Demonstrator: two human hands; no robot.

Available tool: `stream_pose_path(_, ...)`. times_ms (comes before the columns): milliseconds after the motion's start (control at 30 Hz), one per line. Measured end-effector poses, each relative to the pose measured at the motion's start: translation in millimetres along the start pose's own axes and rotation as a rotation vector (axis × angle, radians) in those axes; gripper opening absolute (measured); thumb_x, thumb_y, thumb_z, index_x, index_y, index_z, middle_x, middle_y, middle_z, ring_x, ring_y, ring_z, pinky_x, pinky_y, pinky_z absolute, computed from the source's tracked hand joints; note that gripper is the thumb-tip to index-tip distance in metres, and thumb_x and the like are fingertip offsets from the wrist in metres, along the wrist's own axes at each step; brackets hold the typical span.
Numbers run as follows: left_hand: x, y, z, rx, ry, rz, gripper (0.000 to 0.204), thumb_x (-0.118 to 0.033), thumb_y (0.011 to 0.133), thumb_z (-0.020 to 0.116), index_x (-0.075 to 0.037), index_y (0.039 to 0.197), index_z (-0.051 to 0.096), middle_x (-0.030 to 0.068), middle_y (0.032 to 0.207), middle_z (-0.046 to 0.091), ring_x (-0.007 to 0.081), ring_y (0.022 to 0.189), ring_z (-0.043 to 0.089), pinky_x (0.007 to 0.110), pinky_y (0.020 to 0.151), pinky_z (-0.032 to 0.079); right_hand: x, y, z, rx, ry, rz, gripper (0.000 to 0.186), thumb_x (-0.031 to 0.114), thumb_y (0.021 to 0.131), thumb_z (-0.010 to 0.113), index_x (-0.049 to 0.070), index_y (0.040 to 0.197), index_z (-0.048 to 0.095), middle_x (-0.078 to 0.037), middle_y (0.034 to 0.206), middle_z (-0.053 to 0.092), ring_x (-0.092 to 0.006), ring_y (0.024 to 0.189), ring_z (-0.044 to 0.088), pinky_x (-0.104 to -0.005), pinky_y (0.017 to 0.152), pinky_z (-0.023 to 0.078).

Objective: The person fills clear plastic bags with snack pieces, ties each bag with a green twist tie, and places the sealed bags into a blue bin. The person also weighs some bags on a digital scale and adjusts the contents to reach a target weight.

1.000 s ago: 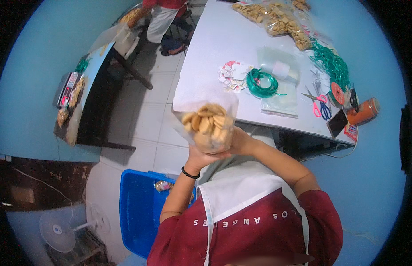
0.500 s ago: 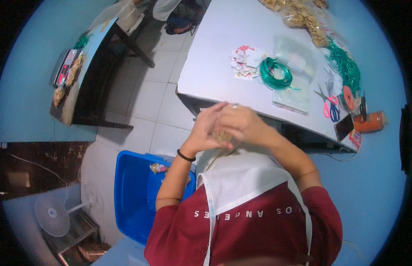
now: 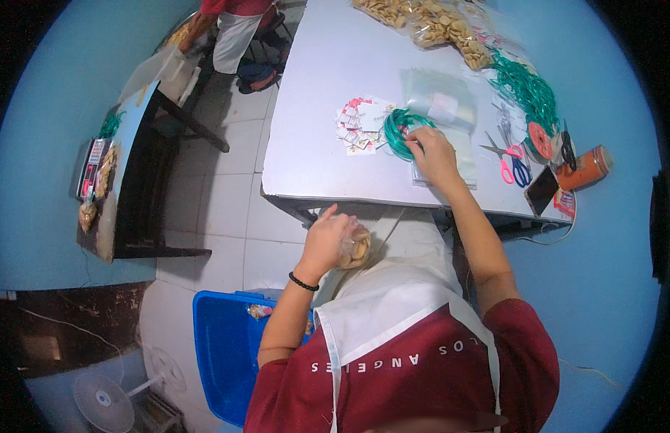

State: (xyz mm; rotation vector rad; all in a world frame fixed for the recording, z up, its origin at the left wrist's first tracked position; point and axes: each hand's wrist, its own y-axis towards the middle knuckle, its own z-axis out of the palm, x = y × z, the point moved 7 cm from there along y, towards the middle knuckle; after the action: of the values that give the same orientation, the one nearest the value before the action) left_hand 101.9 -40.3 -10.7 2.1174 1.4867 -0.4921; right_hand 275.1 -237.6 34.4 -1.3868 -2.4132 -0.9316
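Observation:
My left hand [image 3: 325, 244], with a black beaded bracelet at its wrist, is closed around the gathered part of a small clear plastic bag of flat, light-brown chips [image 3: 359, 247]. The bag is above my lap, just short of the white table's near edge. My right hand [image 3: 431, 155] reaches over the table to a coil of shiny green plastic twine [image 3: 397, 133]. Its thumb and fingers pinch at the coil's right side; the exact strand between them is hidden. Beside the coil lie a pile of small printed cards [image 3: 361, 128] and a stack of clear plastic bags [image 3: 439, 101].
On the white table [image 3: 313, 86] are scissors [image 3: 505, 155], a red spool [image 3: 540, 140], a phone [image 3: 543, 190], an orange container [image 3: 584, 169], loose green twine [image 3: 526, 86] and big bags of chips [image 3: 443, 25]. A blue bin [image 3: 212, 353] stands at my left. Another person [image 3: 237, 29] is beyond the left table.
My hands have come apart. The left, with the bag, has moved down and stays near my lap; the right has gone forward to the green coil. The view has shifted, and another person shows more.

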Motion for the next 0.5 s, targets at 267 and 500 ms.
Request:
stream_pose_path(267, -4.0, -7.8, -5.2, -0.097, -0.246, -0.121, 0.019, -0.023, 0.099, 0.050, -0.007, 0.100, 0.061, 0.0086, 0.104, 0.071, 0.0266, 0.105, 0.066, 0.051, 0.116, 0.028, -24.2, 23.0, -5.0, -0.010, 0.065, 0.052, 0.014, 0.017, 0.089, 0.065, 0.005, 0.096, 0.066, -0.013, 0.091, 0.068, -0.0324, 0.089, 0.066, -0.0436, 0.076, 0.051)
stream_pose_path(500, 1.6, -5.9, -4.8, 0.036, -0.365, -0.192, 0.031, -0.028, 0.104, 0.042, -0.009, 0.117, 0.062, 0.0024, 0.110, 0.072, 0.0232, 0.109, 0.065, 0.058, 0.118, 0.012, -36.2, 13.5, -16.5, -0.113, 0.411, 0.165, 0.016, 0.010, 0.088, 0.068, 0.003, 0.101, 0.065, -0.013, 0.088, 0.071, -0.0261, 0.085, 0.071, -0.0347, 0.076, 0.054)
